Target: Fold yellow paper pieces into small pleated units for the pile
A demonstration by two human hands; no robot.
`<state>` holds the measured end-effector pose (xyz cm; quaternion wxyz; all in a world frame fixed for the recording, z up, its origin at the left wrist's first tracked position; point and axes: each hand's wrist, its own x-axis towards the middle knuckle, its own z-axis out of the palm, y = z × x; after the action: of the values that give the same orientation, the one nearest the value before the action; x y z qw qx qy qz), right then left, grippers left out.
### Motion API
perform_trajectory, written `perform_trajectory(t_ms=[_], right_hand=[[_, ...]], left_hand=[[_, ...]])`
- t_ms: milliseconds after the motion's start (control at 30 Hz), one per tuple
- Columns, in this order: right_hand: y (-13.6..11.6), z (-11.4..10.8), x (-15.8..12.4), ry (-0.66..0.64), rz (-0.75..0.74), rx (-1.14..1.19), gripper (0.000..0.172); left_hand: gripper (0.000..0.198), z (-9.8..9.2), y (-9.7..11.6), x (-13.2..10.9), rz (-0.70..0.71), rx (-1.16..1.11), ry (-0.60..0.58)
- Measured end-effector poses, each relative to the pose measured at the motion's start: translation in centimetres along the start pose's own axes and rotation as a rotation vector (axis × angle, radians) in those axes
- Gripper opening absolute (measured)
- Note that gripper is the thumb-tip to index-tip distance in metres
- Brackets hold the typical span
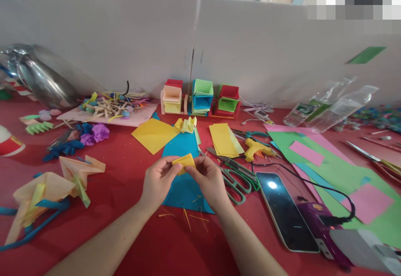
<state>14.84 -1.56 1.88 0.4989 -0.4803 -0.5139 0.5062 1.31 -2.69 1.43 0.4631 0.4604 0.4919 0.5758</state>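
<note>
Clearly, both hands meet on 1 small folded yellow paper [184, 161], lifted just above the blue sheet [181, 192]. The left hand [158, 181] pinches its left end between thumb and fingertips, and the right hand [209, 179] pinches the other end the same way, so both grips are closed on the paper. Held like that, the folds seem to be kept pressed together and close to the eyes (a judgement from the pinch alone).

Supplies lie within easy reach beyond the blue sheet: a loose yellow sheet [153, 135], another pleated yellow piece [187, 124] and a stack of yellow sheets [223, 139]. The scissors [234, 176] lie just beside the right hand, with the glue gun [258, 150] further back and a phone [286, 209] face up to the right.

A red cloth [125, 163] covers the table, with thin yellow slivers [188, 216] scattered near the wrists. A white board partition [109, 34] closes off the far edge. Against it stand 3 stacks of paper boxes [200, 97], and 2 plastic bottles [328, 107] lie at the right behind a green sheet [332, 171].
</note>
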Motion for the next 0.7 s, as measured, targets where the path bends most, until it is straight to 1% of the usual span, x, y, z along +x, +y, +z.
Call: perform_trajectory(t_ms=[67,133,200,267,300,367,467,533,600,700], right_hand=[[-0.2,-0.2,0.0,0.041,-0.038,-0.082,0.028],[-0.3,-0.4,-0.1,0.029,-0.05,-0.114,0.033],[-0.3,-0.4,-0.1,-0.008,-0.025,-0.09,0.033],[-0.2,-0.3,-0.1,-0.012,0.002,-0.049,0.031],[-0.1,-0.2,-0.2,0.003,-0.003,-0.038,0.032],[0.1,-0.1,-0.3,0.043,-0.066,-0.046,0.032],[0.1,0.1,-0.5,0.069,-0.191,-0.139,0.03],[0.0,0.1,-0.6,0.073,-0.234,-0.193,0.029],[-0.2,0.1,-0.7,0.079,-0.243,-0.218,0.028],[-0.3,0.2,-0.7,0.093,-0.201,-0.208,0.026]], left_hand=[[0.025,0.0,-0.1,0.1,-0.018,-0.025,0.009],[0.025,0.0,-0.2,0.3,-0.074,-0.13,-0.002],[0.025,0.1,-0.5,0.5,-0.168,-0.294,-0.025],[0.023,0.3,-0.7,0.6,-0.265,-0.45,-0.028],[0.023,0.3,-0.8,0.7,-0.303,-0.508,-0.017],[0.023,0.4,-0.9,0.8,-0.347,-0.581,0.011],[0.025,0.5,-1.0,0.8,-0.363,-0.615,0.022],[0.023,0.5,-1.1,0.8,-0.368,-0.62,0.027],[0.024,0.5,-1.2,0.8,-0.364,-0.609,0.04],[0.03,0.5,-1.2,0.7,-0.324,-0.556,0.045]])
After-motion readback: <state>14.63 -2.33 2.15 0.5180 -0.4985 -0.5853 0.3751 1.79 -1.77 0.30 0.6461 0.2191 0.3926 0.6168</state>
